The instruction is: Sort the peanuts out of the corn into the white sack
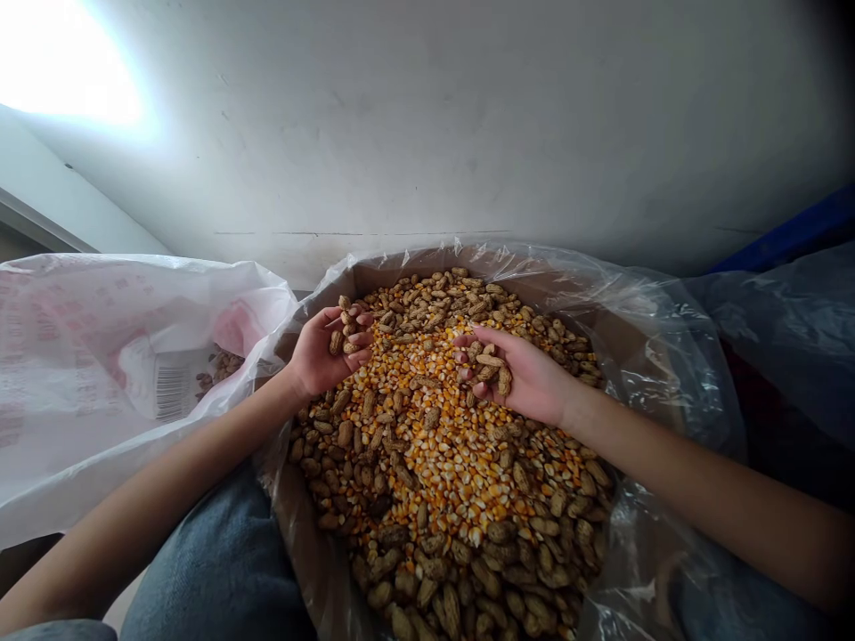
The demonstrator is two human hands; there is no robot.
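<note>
My left hand (327,352) is palm up over the left side of a plastic-lined box (304,534), its fingers curled round several unshelled peanuts (336,342). On the right, my right hand (525,374) is turned upward too, cupping a few peanuts (492,367) in its palm and fingers. Beneath both hands lie yellow corn kernels (441,454) mixed with many more peanuts. The kernels show most in the middle, while the peanuts gather thickly around the edges and at the near side.
Left of the box stands a white plastic sack (100,356) with some peanuts inside. Clear plastic liner (668,356) spreads over the box rim at right. A pale wall (427,133) rises behind, and a blue object (794,231) is at far right. My jeans-covered leg (220,570) is close below.
</note>
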